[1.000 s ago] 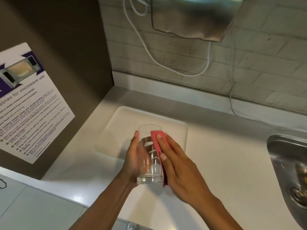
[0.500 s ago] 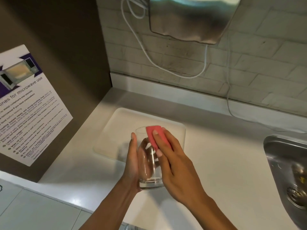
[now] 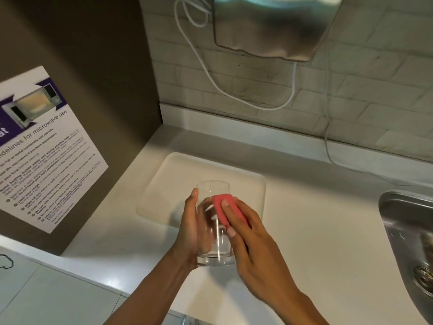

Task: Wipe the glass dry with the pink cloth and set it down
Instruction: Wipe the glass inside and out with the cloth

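Observation:
A clear drinking glass (image 3: pixel 214 245) is held upright above the white counter, mouth pointing away from me. My left hand (image 3: pixel 191 228) wraps around its left side, thumb up near the rim. My right hand (image 3: pixel 248 240) presses a folded pink cloth (image 3: pixel 222 208) flat against the glass's upper right side, fingers spread over the cloth. Most of the cloth is hidden under those fingers.
A white tray (image 3: pixel 168 181) lies on the counter (image 3: pixel 316 231) just behind the glass. A steel sink (image 3: pixel 410 231) is at the right edge. A brown panel with a microwave notice (image 3: pixel 42 148) walls the left. A metal dispenser (image 3: pixel 274 26) and white cables hang on the tiled wall.
My right hand slid the pink cloth up the glass toward the rim, then slightly back down. The left hand kept its grip and the glass stayed roughly in place.

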The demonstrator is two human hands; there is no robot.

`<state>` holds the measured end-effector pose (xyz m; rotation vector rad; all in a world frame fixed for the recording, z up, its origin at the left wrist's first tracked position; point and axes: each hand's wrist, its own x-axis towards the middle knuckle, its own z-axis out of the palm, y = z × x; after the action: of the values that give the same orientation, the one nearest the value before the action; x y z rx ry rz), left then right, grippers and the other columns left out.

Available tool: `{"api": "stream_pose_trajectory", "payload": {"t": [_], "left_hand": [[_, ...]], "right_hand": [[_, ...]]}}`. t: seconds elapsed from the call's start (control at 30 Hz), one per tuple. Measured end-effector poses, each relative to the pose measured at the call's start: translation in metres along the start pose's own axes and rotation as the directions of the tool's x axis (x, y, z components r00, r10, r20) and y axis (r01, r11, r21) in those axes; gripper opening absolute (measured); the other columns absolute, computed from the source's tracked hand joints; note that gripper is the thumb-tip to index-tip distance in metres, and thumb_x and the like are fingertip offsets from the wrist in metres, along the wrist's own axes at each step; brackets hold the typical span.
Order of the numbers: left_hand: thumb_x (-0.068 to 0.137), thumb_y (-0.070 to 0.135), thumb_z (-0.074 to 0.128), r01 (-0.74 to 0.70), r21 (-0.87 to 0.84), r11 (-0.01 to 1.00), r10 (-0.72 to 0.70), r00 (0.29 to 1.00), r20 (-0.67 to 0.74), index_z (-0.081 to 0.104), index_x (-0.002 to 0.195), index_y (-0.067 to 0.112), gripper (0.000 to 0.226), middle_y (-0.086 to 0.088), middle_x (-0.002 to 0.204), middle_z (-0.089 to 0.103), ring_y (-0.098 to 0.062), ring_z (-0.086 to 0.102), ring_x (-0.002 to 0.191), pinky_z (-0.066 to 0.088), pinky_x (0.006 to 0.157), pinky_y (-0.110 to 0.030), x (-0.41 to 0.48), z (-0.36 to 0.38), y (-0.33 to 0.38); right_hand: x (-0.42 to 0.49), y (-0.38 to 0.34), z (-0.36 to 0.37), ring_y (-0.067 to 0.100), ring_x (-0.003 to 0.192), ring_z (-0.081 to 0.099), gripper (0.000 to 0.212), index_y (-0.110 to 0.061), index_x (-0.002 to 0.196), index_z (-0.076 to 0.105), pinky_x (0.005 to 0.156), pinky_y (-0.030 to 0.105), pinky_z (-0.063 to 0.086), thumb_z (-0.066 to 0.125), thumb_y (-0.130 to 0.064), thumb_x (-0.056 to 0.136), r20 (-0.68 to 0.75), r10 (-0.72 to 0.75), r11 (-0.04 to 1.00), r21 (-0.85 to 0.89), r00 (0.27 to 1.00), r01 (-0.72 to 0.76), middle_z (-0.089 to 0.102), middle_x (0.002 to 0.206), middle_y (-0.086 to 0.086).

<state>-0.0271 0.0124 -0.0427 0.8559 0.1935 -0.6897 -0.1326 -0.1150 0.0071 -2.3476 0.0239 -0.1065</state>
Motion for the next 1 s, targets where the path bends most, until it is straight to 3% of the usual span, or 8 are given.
{"api": "stream_pose_trajectory", "payload": {"t": [0.17, 0.3, 0.4, 0.53, 0.63, 0.73, 0.87, 1.0], "left_hand": [[0.095, 0.071, 0.047, 0.029, -0.055, 0.998, -0.028, 0.999, 0.026, 0.078, 0.120, 0.012, 0.072, -0.021, 0.117, 0.077, -0.036, 0.076, 0.104, 0.063, 0.080, -0.047, 0.001, 0.003, -0.005], [0.092, 0.072, 0.049, 0.020, -0.070, 0.997, -0.017, 0.999, 0.039, 0.077, 0.122, 0.009, 0.075, -0.023, 0.122, 0.075, -0.039, 0.075, 0.107, 0.063, 0.079, -0.048, 0.002, 0.000, 0.003], [0.096, 0.070, 0.045, 0.032, -0.088, 0.996, -0.029, 0.999, 0.034, 0.077, 0.122, 0.010, 0.072, -0.022, 0.120, 0.076, -0.037, 0.076, 0.106, 0.063, 0.079, -0.047, 0.001, -0.001, -0.004], [0.090, 0.073, 0.054, -0.002, -0.097, 0.995, 0.004, 1.000, 0.013, 0.079, 0.118, 0.008, 0.075, -0.024, 0.115, 0.076, -0.039, 0.076, 0.101, 0.063, 0.078, -0.048, 0.003, -0.002, 0.001], [0.090, 0.074, 0.054, 0.005, -0.061, 0.998, -0.004, 1.000, 0.008, 0.075, 0.123, 0.005, 0.079, -0.028, 0.119, 0.073, -0.041, 0.074, 0.103, 0.062, 0.079, -0.049, 0.002, -0.003, 0.004], [0.095, 0.072, 0.044, 0.006, -0.030, 1.000, -0.005, 1.000, 0.027, 0.077, 0.121, 0.010, 0.075, -0.022, 0.118, 0.076, -0.037, 0.075, 0.102, 0.063, 0.080, -0.047, -0.001, 0.001, -0.005], [0.093, 0.075, 0.050, -0.012, -0.067, 0.998, 0.014, 0.999, 0.035, 0.076, 0.123, 0.008, 0.078, -0.024, 0.119, 0.075, -0.038, 0.075, 0.105, 0.063, 0.080, -0.047, 0.004, 0.000, 0.001], [0.093, 0.074, 0.051, 0.027, -0.072, 0.997, -0.021, 0.997, 0.076, 0.077, 0.121, 0.007, 0.076, -0.025, 0.118, 0.075, -0.040, 0.075, 0.105, 0.062, 0.082, -0.049, 0.006, -0.003, 0.003]], "right_hand": [[0.019, -0.006, -0.003, -0.021, 0.140, 0.026, 0.052, -0.059, 0.155, 0.026, 0.105, -0.003, 0.023, 0.025, -0.060, 0.103, -0.073, 0.043, 0.995, 0.091, 0.996, -0.037, 0.024, 0.163, -0.033], [0.008, -0.001, -0.001, -0.011, 0.143, 0.033, 0.047, -0.065, 0.150, 0.029, 0.115, 0.014, 0.034, 0.024, -0.063, 0.104, -0.052, 0.014, 0.994, 0.110, 0.999, -0.008, 0.028, 0.160, -0.034], [0.019, -0.005, -0.006, -0.003, 0.137, 0.046, 0.047, -0.057, 0.151, 0.039, 0.113, 0.025, 0.046, 0.034, -0.056, 0.104, -0.084, 0.049, 0.983, 0.181, 0.995, -0.033, 0.036, 0.157, -0.027], [0.010, -0.012, 0.004, -0.027, 0.126, 0.032, 0.045, -0.072, 0.147, 0.025, 0.099, -0.002, 0.033, 0.027, -0.064, 0.103, -0.053, -0.012, 0.999, 0.032, 0.999, 0.013, 0.018, 0.159, -0.038], [0.002, -0.006, 0.001, -0.020, 0.128, 0.039, 0.045, -0.074, 0.147, 0.021, 0.107, 0.012, 0.041, 0.027, -0.062, 0.104, -0.021, -0.035, 0.999, 0.005, 0.999, 0.035, 0.019, 0.159, -0.038], [0.019, -0.004, -0.010, 0.001, 0.133, 0.051, 0.047, -0.059, 0.153, 0.030, 0.108, 0.029, 0.051, 0.034, -0.052, 0.107, -0.054, 0.036, 0.987, 0.156, 0.998, -0.027, 0.034, 0.158, -0.023], [0.013, -0.008, -0.004, -0.016, 0.127, 0.040, 0.056, -0.061, 0.154, 0.024, 0.105, 0.004, 0.037, 0.018, -0.066, 0.099, -0.020, 0.006, 0.998, 0.056, 1.000, -0.005, 0.023, 0.160, -0.029], [0.008, -0.002, -0.007, -0.025, 0.123, 0.036, 0.048, -0.067, 0.151, 0.022, 0.096, -0.004, 0.033, 0.022, -0.061, 0.104, 0.017, -0.018, 1.000, 0.024, 1.000, 0.017, 0.022, 0.160, -0.033]]}}
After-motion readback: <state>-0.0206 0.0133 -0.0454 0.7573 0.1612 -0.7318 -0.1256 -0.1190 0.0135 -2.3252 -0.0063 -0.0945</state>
